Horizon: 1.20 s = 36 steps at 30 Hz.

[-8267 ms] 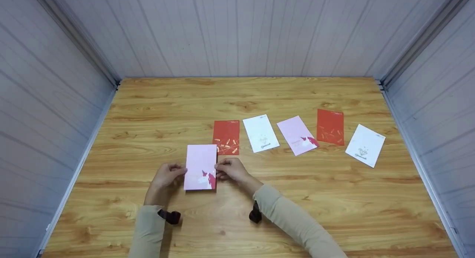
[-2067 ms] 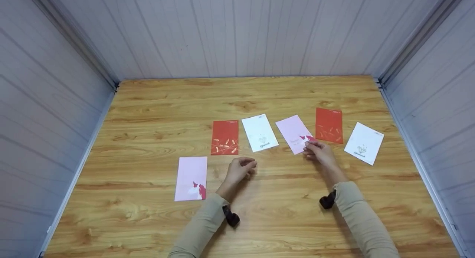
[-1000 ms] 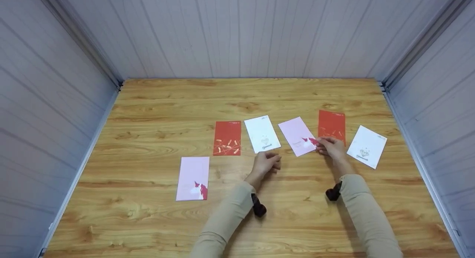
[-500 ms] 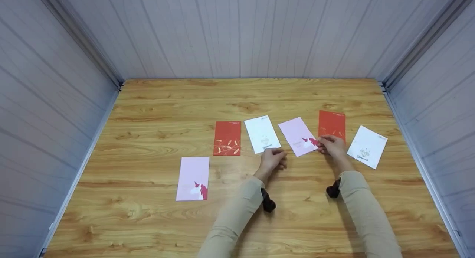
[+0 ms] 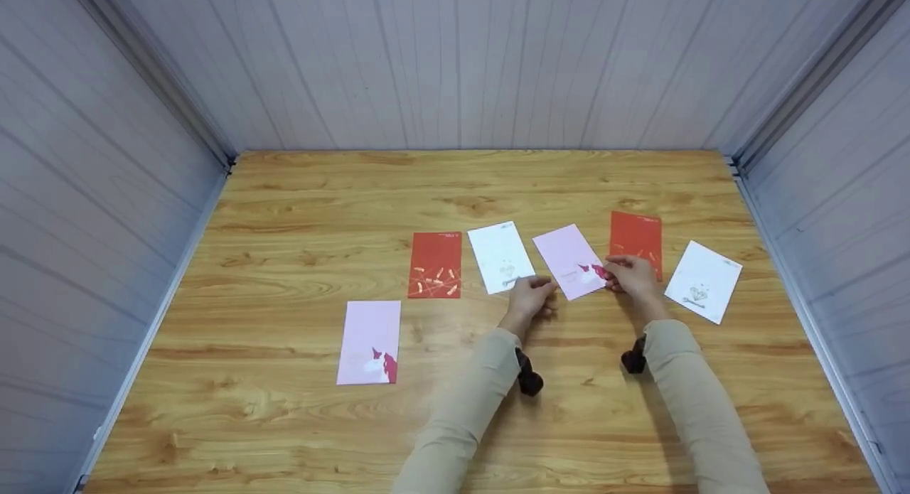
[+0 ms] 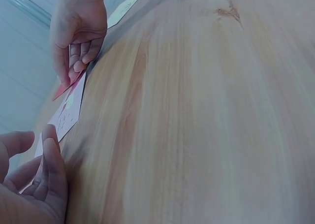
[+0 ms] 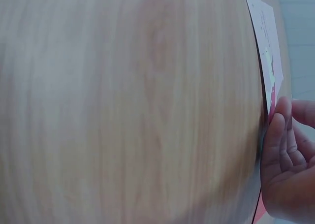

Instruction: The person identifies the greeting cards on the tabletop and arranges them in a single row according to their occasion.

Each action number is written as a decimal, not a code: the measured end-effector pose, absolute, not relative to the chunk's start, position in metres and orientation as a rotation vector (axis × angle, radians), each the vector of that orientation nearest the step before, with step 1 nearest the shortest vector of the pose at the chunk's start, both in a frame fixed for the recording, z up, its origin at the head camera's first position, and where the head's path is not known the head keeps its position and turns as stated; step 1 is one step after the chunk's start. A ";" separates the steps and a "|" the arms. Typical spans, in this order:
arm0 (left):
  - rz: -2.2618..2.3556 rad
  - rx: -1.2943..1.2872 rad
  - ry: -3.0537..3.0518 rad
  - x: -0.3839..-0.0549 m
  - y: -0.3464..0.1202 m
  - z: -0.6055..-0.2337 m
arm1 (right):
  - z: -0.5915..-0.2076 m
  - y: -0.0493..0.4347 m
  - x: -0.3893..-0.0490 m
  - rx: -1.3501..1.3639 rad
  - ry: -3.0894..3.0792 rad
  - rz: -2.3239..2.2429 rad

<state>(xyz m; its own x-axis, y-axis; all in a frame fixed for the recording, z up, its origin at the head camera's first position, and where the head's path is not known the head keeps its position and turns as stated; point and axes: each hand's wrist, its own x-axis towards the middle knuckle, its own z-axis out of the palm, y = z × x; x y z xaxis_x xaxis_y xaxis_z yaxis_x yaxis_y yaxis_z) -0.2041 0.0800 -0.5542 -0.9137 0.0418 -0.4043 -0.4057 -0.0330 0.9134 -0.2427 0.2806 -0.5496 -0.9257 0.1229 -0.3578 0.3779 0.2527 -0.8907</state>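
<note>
Wooden tabletop (image 5: 284, 430) | right hand (image 5: 635, 276) pinches tilted pink card (image 5: 564, 254) | left hand (image 5: 529, 296) near

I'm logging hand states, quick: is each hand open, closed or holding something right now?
Left hand: open, holding nothing.
Right hand: closed, apparently pinching the farther pink unicorn card by a corner.
</note>
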 end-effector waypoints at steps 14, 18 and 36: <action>2.050 -0.352 1.867 -0.205 0.086 -0.551 | -0.545 0.272 -0.249 0.461 2.372 -1.576; 2.047 -0.350 1.863 -0.204 0.086 -0.550 | -0.546 0.271 -0.249 0.479 2.379 -1.553; 2.047 -0.363 1.872 -0.207 0.085 -0.555 | -0.533 0.280 -0.245 0.485 2.271 -1.703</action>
